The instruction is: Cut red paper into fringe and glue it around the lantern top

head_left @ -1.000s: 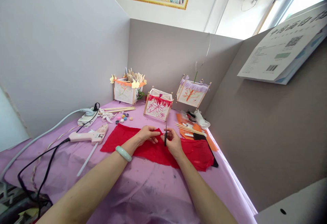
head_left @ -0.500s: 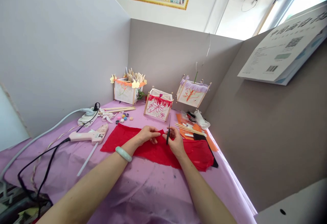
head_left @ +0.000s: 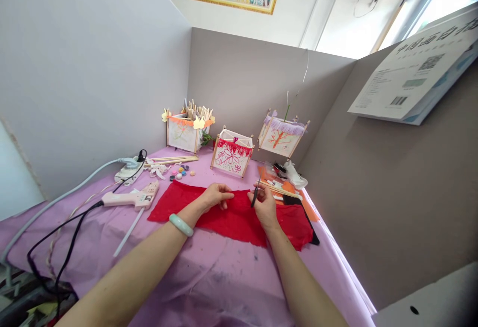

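Observation:
A long piece of thin red cloth point(head_left: 231, 225) lies across the purple-covered table in front of me. My left hand point(head_left: 216, 196), with a pale green bangle point(head_left: 181, 225) on the wrist, pinches the cloth's far edge between thumb and fingers. To its right, my right hand point(head_left: 264, 206) grips small scissors point(head_left: 255, 196) with dark handles, blades pointing up and away. Its thumb and fingertips are at the cloth's far edge too. Beyond the hands stands a square lantern point(head_left: 231, 155) with stick corners, a red fringe and red flower drawings.
Two more decorated lanterns stand behind: one with an orange trim point(head_left: 182, 133), holding sticks, and one with a purple fringe point(head_left: 279, 138). A pink glue gun point(head_left: 134, 197) and power strip point(head_left: 129, 171) lie left. Wooden sticks point(head_left: 280, 188) and orange sheets lie right. Grey partitions point(head_left: 246, 78) enclose the table.
My right hand has moved a little to the right with the scissors, away from my left hand. The stretch of cloth edge between the hands is now wider. My left hand stays nearly in place.

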The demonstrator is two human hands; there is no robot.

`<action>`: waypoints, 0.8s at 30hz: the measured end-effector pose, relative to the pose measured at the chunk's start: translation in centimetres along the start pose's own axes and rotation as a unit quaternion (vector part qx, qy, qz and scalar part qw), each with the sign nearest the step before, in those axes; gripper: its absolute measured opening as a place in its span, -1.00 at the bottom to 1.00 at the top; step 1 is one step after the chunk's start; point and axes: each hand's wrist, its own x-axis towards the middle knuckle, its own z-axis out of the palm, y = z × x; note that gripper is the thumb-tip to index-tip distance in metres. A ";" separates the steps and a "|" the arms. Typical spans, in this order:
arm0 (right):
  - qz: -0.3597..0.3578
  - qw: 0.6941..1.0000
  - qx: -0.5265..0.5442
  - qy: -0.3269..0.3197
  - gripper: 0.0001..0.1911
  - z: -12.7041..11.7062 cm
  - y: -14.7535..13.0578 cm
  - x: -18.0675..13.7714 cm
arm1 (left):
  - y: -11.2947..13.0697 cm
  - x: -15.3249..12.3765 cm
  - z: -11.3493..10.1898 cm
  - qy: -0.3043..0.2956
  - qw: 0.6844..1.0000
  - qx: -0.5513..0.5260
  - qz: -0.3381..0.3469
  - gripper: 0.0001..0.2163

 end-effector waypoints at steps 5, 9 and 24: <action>0.007 1.000 0.011 0.003 -0.59 0.1 -0.2 0.0 | 0.0 -0.1 0.0 -0.042 0.996 -0.076 -0.004 -0.76; 0.007 1.000 0.021 0.003 -0.58 0.2 -0.3 -0.1 | -0.4 0.1 0.1 -0.050 0.992 -0.115 -0.011 -0.75; 0.007 1.000 0.016 0.008 -0.57 -0.1 -0.3 0.0 | 0.5 -0.1 0.4 -0.036 0.990 -0.131 -0.032 -0.83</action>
